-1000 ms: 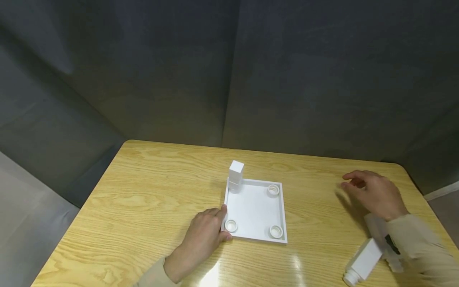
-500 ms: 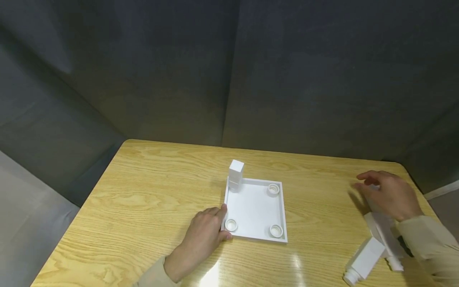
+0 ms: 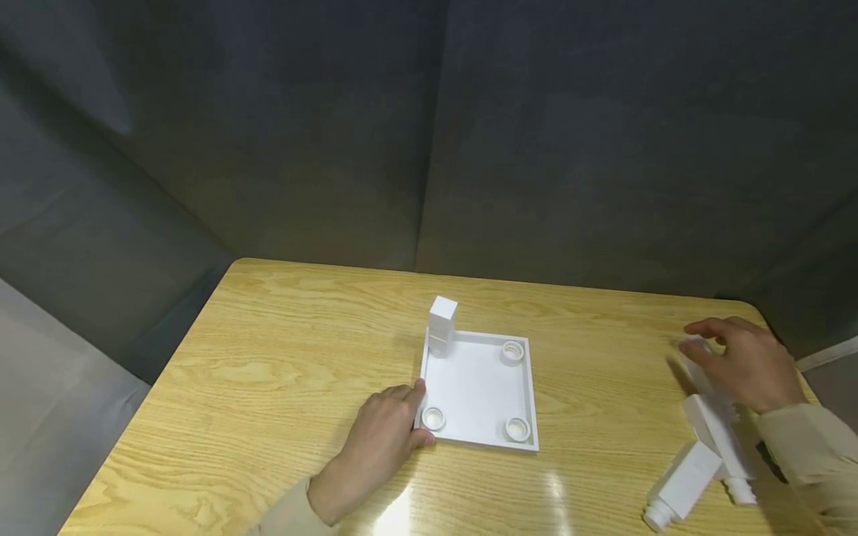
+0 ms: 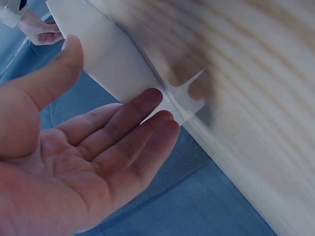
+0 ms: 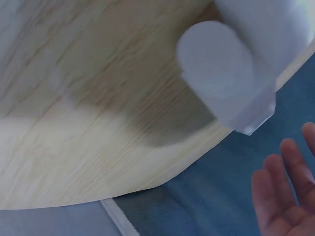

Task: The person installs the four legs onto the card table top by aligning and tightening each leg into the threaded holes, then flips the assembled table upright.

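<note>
A white square board with a raised rim (image 3: 479, 445) lies on the table, with round threaded sockets in three of its corners. In the far left corner stands a white square post (image 3: 442, 321). My left hand (image 3: 383, 430) rests against the board's near left corner, thumb at the front wall and fingers along the left side; the left wrist view has the fingers nearly straight. On the right my right hand (image 3: 754, 365) hovers over a white post with a ribbed round end (image 3: 731, 458), fingers spread from thumb. Its fingers (image 5: 280, 189) are apart from the posts in the right wrist view.
Beside that post lie another white post (image 3: 684, 484), its round end toward me, and a third one (image 3: 697, 413) partly covered. The wooden table (image 3: 281, 350) ends at a dark curtain (image 3: 536, 149) behind. The table's right edge runs close past my right hand.
My right hand has moved to the right and slightly down, over the lying posts. The left hand, the board and the standing post have stayed in place.
</note>
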A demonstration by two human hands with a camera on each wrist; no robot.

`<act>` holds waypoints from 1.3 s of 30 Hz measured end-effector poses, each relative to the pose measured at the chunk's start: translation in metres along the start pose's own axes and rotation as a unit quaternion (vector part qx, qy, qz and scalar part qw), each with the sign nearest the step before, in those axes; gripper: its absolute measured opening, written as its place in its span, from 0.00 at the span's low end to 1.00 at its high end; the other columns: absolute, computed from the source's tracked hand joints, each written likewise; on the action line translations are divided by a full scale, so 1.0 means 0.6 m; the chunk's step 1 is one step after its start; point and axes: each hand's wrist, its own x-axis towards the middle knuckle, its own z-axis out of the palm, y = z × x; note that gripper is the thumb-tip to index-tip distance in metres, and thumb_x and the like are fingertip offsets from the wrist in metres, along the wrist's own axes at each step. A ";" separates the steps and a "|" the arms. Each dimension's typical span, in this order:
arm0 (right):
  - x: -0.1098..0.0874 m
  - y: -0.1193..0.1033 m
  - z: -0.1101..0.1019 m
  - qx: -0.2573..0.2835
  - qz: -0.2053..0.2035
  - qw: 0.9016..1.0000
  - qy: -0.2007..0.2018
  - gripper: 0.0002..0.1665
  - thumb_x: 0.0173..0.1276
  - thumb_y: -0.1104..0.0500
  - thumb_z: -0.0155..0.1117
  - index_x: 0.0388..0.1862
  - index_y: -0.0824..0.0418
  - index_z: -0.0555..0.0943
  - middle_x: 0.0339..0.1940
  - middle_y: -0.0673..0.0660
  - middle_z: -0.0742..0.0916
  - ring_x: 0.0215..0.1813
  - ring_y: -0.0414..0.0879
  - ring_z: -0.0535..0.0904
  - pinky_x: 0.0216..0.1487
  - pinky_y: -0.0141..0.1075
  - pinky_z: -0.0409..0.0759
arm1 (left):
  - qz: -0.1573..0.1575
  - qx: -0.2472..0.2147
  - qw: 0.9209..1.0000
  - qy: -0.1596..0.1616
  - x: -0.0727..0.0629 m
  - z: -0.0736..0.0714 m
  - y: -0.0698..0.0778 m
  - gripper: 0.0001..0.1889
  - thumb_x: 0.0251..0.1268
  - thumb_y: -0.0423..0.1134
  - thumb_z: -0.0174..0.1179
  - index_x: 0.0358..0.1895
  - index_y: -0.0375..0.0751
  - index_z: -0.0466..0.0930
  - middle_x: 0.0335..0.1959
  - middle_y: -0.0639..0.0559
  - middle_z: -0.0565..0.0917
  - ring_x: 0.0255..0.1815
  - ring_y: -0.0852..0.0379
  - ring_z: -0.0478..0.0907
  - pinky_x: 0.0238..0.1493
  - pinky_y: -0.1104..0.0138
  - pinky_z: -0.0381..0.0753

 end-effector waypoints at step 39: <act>0.003 0.056 0.017 -0.028 0.045 0.988 -0.147 0.51 0.79 0.41 0.69 0.81 0.74 0.61 0.35 0.66 0.88 0.28 0.53 0.77 0.25 0.46 0.72 | -0.012 0.011 0.999 -0.028 0.001 -0.009 0.007 0.41 0.50 0.44 0.82 0.63 0.17 0.80 0.56 0.27 0.87 0.56 0.34 0.89 0.60 0.42 0.87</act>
